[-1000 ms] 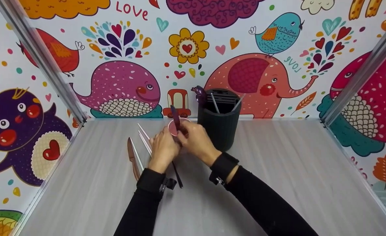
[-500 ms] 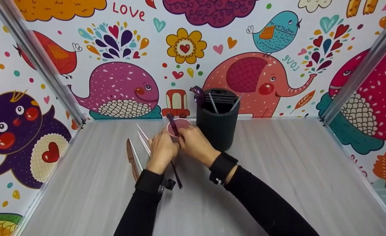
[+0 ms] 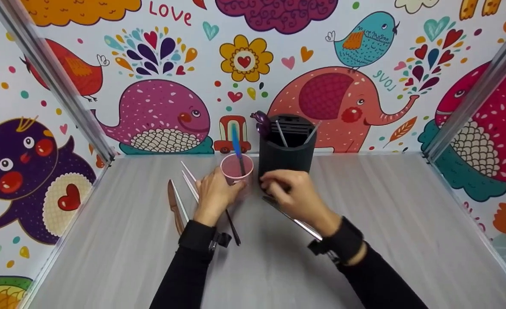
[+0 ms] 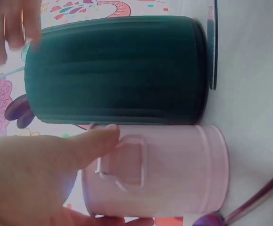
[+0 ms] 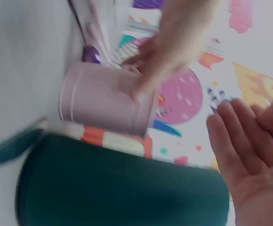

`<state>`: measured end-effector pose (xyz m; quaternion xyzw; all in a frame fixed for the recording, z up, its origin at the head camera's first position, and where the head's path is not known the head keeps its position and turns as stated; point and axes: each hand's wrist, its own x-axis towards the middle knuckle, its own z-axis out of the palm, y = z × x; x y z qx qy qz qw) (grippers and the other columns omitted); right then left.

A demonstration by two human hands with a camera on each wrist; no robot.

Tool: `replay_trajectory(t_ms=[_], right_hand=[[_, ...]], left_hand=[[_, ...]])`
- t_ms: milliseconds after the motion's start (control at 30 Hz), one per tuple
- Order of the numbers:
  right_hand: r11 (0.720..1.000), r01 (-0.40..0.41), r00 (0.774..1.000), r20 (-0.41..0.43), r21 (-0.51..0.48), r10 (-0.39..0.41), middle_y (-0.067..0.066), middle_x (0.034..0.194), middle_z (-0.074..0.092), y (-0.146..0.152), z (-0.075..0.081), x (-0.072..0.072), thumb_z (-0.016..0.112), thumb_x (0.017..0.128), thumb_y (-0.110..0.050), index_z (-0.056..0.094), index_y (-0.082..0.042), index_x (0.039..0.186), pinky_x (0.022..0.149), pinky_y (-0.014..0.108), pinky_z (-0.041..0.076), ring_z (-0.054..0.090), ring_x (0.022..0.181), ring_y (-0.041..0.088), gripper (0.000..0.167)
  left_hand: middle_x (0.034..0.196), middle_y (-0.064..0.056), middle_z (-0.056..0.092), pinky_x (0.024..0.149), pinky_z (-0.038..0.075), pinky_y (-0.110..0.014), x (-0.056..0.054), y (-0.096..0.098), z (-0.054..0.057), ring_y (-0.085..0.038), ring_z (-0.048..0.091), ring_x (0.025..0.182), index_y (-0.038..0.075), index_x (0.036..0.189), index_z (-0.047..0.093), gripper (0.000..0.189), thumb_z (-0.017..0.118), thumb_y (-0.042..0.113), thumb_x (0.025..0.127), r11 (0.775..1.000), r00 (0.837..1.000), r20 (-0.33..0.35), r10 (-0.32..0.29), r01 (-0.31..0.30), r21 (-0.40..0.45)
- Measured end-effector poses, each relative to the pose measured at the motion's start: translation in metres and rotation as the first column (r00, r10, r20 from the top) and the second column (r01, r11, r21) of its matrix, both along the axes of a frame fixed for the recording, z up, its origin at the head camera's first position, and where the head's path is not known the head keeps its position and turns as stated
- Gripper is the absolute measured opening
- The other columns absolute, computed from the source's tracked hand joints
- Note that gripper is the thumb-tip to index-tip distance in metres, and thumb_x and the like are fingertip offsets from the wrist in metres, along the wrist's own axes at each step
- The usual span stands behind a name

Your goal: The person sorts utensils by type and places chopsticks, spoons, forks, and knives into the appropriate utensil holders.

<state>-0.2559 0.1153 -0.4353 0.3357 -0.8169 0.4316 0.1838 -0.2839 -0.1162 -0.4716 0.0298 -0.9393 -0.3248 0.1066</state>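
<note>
My left hand (image 3: 216, 195) grips a pink metal cup (image 4: 174, 174), thumb near its rim by a small wire handle. Out of the cup leans a slim utensil (image 3: 236, 143) with a shiny blue, blade-like end. My right hand (image 3: 293, 193) is in front of a dark green ribbed knife holder (image 3: 287, 165); in the right wrist view its fingers are loosely bent with nothing in them. Below that hand a knife (image 3: 300, 223) lies on the table, partly covered by the wrist. Purple handles (image 3: 261, 122) and two thin grey sticks (image 3: 281, 133) stick out of the holder.
Left of the cup lie a brown knife (image 3: 175, 206), a silvery strip (image 3: 180, 199) and pale pink sticks (image 3: 188, 182). A purple spoon (image 4: 211, 219) with a dark handle lies beside the cup. Patterned panels wall the table at the back and sides.
My right hand has let go of the utensil in the cup and moved right, to the front of the holder. The utensil's end now looks blue. My left hand stays on the cup.
</note>
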Motion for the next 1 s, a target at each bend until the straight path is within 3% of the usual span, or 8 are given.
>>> replay_trajectory(t_ms=[100, 167, 333, 433, 500, 667, 800, 1000], right_hand=[[1.0, -0.002, 0.994, 0.113, 0.015, 0.0, 0.003, 0.095, 0.083, 0.026, 0.005, 0.006, 0.063, 0.102, 0.003, 0.084, -0.009, 0.11, 0.075, 0.026, 0.065, 0.076, 0.079, 0.009, 0.025], [0.999, 0.01, 0.978, 0.208, 0.051, -0.021, 0.002, 0.093, 0.083, 0.041, 0.004, 0.008, 0.062, 0.102, 0.002, 0.084, -0.011, 0.109, 0.074, 0.024, 0.064, 0.075, 0.078, 0.011, 0.027], [0.992, 0.016, 0.934, 0.353, 0.123, -0.059, 0.007, 0.088, 0.081, 0.068, -0.012, 0.008, 0.061, 0.104, 0.0, 0.083, -0.009, 0.109, 0.069, 0.024, 0.061, 0.074, 0.074, 0.017, 0.024], [0.983, 0.018, 0.928, 0.362, 0.183, -0.084, 0.008, 0.085, 0.08, 0.077, -0.026, 0.006, 0.064, 0.103, -0.001, 0.083, -0.008, 0.108, 0.066, 0.024, 0.059, 0.071, 0.071, 0.012, 0.021], [0.963, 0.02, 0.933, 0.341, 0.27, -0.115, 0.004, 0.083, 0.079, 0.082, -0.035, 0.006, 0.068, 0.101, -0.004, 0.083, -0.008, 0.105, 0.067, 0.024, 0.057, 0.068, 0.071, 0.007, 0.016], [0.869, -0.043, 0.926, 0.345, 0.494, -0.15, -0.008, 0.079, 0.074, 0.086, -0.053, 0.008, 0.083, 0.093, -0.015, 0.082, -0.013, 0.094, 0.069, 0.025, 0.052, 0.061, 0.073, 0.002, 0.002], [0.827, -0.063, 0.904, 0.383, 0.559, -0.19, -0.009, 0.076, 0.071, 0.084, -0.061, 0.009, 0.089, 0.088, -0.019, 0.08, -0.014, 0.09, 0.068, 0.029, 0.05, 0.058, 0.073, 0.005, 0.011], [0.796, -0.032, 0.916, 0.337, 0.605, -0.219, -0.006, 0.079, 0.069, 0.077, -0.067, 0.009, 0.085, 0.086, -0.005, 0.078, -0.012, 0.086, 0.07, 0.031, 0.052, 0.058, 0.076, 0.009, 0.01]], left_hand=[[0.135, -0.023, 0.076, 0.108, 0.036, -0.059, -0.001, 0.0, 0.002, -0.045, 0.069, 0.13, -0.003, 0.139, 0.066, 0.073, 0.089, 0.046, 0.089, 1.0, 1.0, 0.01, -0.001, 0.001, 0.011], [0.137, -0.023, 0.076, 0.109, 0.036, -0.059, -0.001, -0.001, 0.002, -0.045, 0.068, 0.132, -0.003, 0.141, 0.066, 0.074, 0.089, 0.045, 0.089, 1.0, 1.0, 0.018, -0.004, 0.003, 0.019], [0.139, -0.022, 0.075, 0.108, 0.036, -0.06, -0.003, -0.003, 0.001, -0.045, 0.068, 0.133, -0.002, 0.142, 0.066, 0.074, 0.088, 0.045, 0.091, 1.0, 1.0, 0.022, -0.021, 0.021, 0.02], [0.141, -0.022, 0.074, 0.109, 0.036, -0.061, -0.003, -0.004, 0.001, -0.044, 0.067, 0.135, -0.002, 0.146, 0.064, 0.076, 0.088, 0.046, 0.091, 0.999, 0.999, 0.031, -0.033, 0.032, 0.023], [0.142, -0.022, 0.074, 0.111, 0.035, -0.061, -0.002, -0.004, 0.001, -0.044, 0.066, 0.137, -0.002, 0.147, 0.062, 0.078, 0.087, 0.046, 0.092, 0.999, 0.999, 0.035, -0.04, 0.04, 0.025], [0.138, -0.024, 0.075, 0.109, 0.036, -0.06, 0.002, -0.006, 0.001, -0.045, 0.067, 0.134, -0.004, 0.143, 0.063, 0.075, 0.087, 0.045, 0.092, 0.999, 0.998, 0.033, -0.049, 0.05, -0.009], [0.137, -0.024, 0.075, 0.109, 0.036, -0.059, 0.004, -0.005, 0.004, -0.045, 0.067, 0.134, -0.004, 0.142, 0.063, 0.074, 0.087, 0.044, 0.092, 0.998, 0.998, 0.021, -0.055, 0.055, -0.016], [0.138, -0.024, 0.074, 0.108, 0.036, -0.059, 0.008, -0.007, 0.007, -0.046, 0.066, 0.135, -0.005, 0.143, 0.063, 0.074, 0.086, 0.045, 0.093, 0.998, 0.998, 0.023, -0.057, 0.057, -0.005]])
